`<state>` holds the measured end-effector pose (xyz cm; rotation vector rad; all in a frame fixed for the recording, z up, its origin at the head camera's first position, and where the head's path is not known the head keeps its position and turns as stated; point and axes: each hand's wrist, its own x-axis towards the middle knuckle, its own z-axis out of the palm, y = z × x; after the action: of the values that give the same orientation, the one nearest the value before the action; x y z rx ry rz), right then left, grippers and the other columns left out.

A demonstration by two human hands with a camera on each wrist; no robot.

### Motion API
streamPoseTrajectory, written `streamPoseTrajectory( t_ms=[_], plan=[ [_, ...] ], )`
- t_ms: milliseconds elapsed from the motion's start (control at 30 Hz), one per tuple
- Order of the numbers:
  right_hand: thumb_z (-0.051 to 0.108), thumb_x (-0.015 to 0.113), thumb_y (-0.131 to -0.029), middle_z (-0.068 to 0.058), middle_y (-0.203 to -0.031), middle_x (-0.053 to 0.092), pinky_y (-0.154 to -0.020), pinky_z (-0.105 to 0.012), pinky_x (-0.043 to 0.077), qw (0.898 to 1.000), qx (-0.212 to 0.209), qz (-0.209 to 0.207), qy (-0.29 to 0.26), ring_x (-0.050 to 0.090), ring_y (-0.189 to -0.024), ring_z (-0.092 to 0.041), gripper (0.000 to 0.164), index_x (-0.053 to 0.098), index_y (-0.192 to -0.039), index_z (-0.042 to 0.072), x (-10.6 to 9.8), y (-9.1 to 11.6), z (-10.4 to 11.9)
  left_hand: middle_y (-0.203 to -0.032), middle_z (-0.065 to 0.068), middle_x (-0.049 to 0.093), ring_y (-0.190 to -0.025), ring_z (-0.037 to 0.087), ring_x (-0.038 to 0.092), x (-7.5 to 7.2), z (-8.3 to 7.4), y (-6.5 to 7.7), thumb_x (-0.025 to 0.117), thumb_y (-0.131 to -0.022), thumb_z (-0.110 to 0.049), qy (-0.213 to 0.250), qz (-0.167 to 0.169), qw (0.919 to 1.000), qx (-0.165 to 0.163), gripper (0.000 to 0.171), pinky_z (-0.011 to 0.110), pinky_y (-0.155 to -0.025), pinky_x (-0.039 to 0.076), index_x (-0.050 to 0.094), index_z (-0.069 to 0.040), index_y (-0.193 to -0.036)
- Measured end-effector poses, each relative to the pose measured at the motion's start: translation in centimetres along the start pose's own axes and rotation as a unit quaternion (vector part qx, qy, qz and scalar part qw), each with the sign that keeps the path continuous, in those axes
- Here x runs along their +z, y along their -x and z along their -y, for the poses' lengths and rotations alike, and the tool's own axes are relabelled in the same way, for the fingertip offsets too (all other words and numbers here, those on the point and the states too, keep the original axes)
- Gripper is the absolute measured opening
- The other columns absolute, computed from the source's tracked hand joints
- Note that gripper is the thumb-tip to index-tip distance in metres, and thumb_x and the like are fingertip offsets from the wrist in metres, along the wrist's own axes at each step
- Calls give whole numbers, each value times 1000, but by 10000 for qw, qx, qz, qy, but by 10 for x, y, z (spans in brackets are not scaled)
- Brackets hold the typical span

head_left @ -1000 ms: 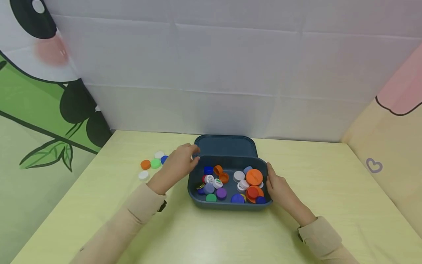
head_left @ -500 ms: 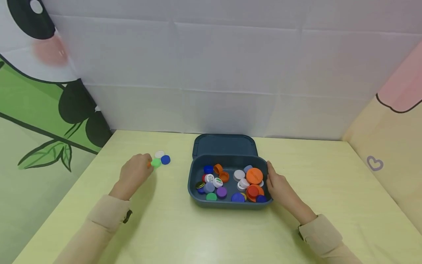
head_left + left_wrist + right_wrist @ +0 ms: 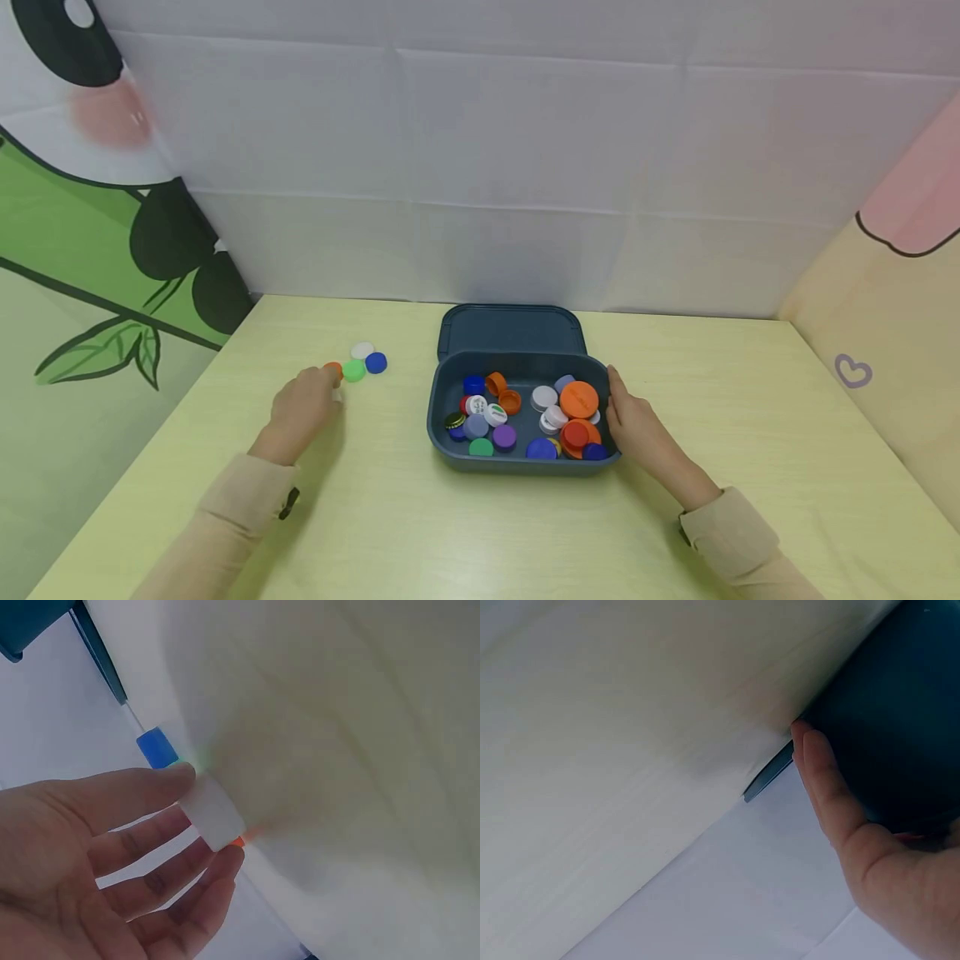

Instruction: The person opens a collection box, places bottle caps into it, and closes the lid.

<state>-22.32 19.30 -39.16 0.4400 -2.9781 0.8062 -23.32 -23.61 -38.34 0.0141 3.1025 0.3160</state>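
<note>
My left hand [image 3: 303, 412] is low over the table's left side. In the left wrist view its thumb and fingers pinch a white bottle cap [image 3: 213, 814] by its edges. Just beyond the fingertips lie an orange cap [image 3: 334, 368], a green cap [image 3: 353, 371], a blue cap [image 3: 376, 362] and another white cap [image 3: 362, 350]. My right hand [image 3: 641, 429] rests against the right outer wall of a dark blue box [image 3: 517, 468], its fingers straight along that side. Several caps in many colours lie inside the box, in a left group and a right group.
Behind the box lies its flat dark blue lid [image 3: 512, 329]. The pale wooden table [image 3: 480, 533] ends at a white sheet [image 3: 517, 167] at the back. Printed panels stand at left and right.
My left hand has moved from the box's left rim out to the loose caps, then slightly nearer to me, off the orange cap and onto the white one. The right hand has stayed put.
</note>
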Motion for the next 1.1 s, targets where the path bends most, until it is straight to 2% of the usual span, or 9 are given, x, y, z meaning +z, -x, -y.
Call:
streamPoseTrajectory(
  t_ms=[167,300,467,700,867,1100],
  plan=[
    [3,40,-93,-35,-108,56,-72,-42,52,9999,-125,-81,-87,60,-77,-26,51,21,-137,-14,1,1,-1,-84,21,58,-66,25,50,-4,-4,1,56,-81,-2,79,-304,9994,127,19,35,-52,43,60,5,-98],
    [5,38,-93,-34,-100,58,-68,-40,52,9990,-328,-273,-110,58,-72,-25,50,22,-137,-12,4,1,-6,-90,22,59,-75,29,56,-13,-16,3,64,-79,-5,211,-525,9981,233,26,41,-61,48,60,6,-102],
    [4,38,-93,-33,-98,59,-67,-39,52,9990,-340,-285,-100,57,-70,-23,50,22,-137,-13,4,1,-6,-93,20,59,-77,30,58,-26,-44,7,66,-81,-11,304,-638,9966,427,30,40,-61,50,60,4,-106],
    [3,39,-93,-32,-103,58,-69,-38,52,10000,-53,-42,-72,57,-73,-23,51,20,-137,-14,2,0,-2,-94,17,62,-76,27,59,-33,-95,8,67,-81,-16,355,-921,9912,877,29,38,-60,51,62,-1,-105],
    [4,40,-93,-34,-109,56,-73,-41,52,10000,-10,-41,-44,60,-78,-26,51,20,-137,-14,3,-1,-3,-97,13,62,-78,24,59,-35,-134,8,66,-83,-22,186,-686,9921,1036,28,37,-65,53,61,-6,-105],
    [2,40,-92,-34,-106,57,-74,-43,52,10000,9,-18,-12,60,-78,-27,50,21,-136,-15,1,0,-2,-93,8,61,-76,19,59,-20,-176,10,67,-82,-22,-33,-203,9876,1555,25,32,-66,54,62,-8,-102]
  ],
)
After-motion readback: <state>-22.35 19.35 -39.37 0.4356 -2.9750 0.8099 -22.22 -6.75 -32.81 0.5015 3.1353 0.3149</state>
